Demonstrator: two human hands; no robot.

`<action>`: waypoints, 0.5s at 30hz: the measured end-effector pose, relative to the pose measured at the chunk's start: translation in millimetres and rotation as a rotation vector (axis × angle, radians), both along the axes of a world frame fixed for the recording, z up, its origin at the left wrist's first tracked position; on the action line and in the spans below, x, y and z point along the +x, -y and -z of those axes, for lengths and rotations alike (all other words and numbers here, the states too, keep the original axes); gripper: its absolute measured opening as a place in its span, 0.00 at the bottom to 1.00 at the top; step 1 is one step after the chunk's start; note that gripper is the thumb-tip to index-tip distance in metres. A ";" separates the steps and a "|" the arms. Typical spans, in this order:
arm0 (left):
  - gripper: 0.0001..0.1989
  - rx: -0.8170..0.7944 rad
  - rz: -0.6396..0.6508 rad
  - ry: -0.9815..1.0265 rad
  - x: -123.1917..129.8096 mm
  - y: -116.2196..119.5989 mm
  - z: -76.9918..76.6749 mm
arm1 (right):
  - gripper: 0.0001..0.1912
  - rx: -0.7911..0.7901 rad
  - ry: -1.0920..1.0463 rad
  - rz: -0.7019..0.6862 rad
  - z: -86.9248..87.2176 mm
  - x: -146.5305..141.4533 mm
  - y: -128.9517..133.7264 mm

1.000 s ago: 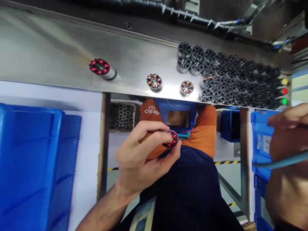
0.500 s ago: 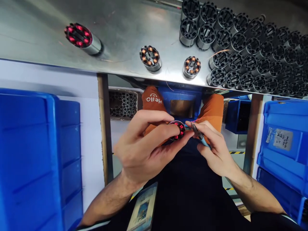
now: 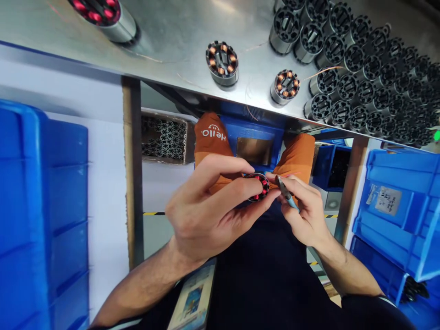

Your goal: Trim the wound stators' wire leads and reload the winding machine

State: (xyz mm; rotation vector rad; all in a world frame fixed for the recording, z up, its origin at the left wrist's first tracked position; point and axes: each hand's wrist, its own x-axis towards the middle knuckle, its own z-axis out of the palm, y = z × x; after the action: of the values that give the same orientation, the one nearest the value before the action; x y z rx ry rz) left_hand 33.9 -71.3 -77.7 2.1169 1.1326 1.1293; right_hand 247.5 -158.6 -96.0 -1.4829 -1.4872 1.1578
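Head view: the left hand (image 3: 206, 211) has its fingers curled round a red-coiled stator (image 3: 264, 189), spread only as wide as its rim, with one fingertip over the coils; it sits above the lap, on the near side of the surface (image 3: 165, 41). The right hand (image 3: 305, 211), just right of it, has its fingers closed about the pliers (image 3: 286, 194). The stator should feel stiff and dense for its size, its metal side perhaps slippery, its thin windings fragile; hold it by the outer wall. Counted: one stator and one pair of pliers in hand; on the surface, one red stator (image 3: 118, 23) at left, two copper stators (image 3: 222, 64) mid-surface, and bare stators (image 3: 347, 87) crowding the right, too many overlapping to count.
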 end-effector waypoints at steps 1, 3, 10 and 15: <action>0.10 -0.006 -0.004 -0.003 0.2 0.7 0.7 | 0.37 0.005 -0.001 0.003 0.5 -0.1 -0.4; 0.10 -0.012 -0.012 -0.006 0.2 2.0 2.7 | 0.37 0.010 -0.001 0.009 2.1 -0.8 -1.4; 0.07 -0.069 -0.047 -0.085 -9.4 0.1 22.6 | 0.30 -0.154 0.026 0.009 16.2 -2.2 -9.0; 0.10 -0.060 0.000 -0.037 -16.8 1.9 39.8 | 0.19 -0.395 -0.221 0.055 33.1 4.0 -21.4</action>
State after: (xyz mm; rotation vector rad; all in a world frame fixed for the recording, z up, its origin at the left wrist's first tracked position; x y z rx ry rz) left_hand 17.1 -73.2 -117.5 2.0991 1.1691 1.0475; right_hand 251.5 -137.2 -129.1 -1.5766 -1.1040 1.5920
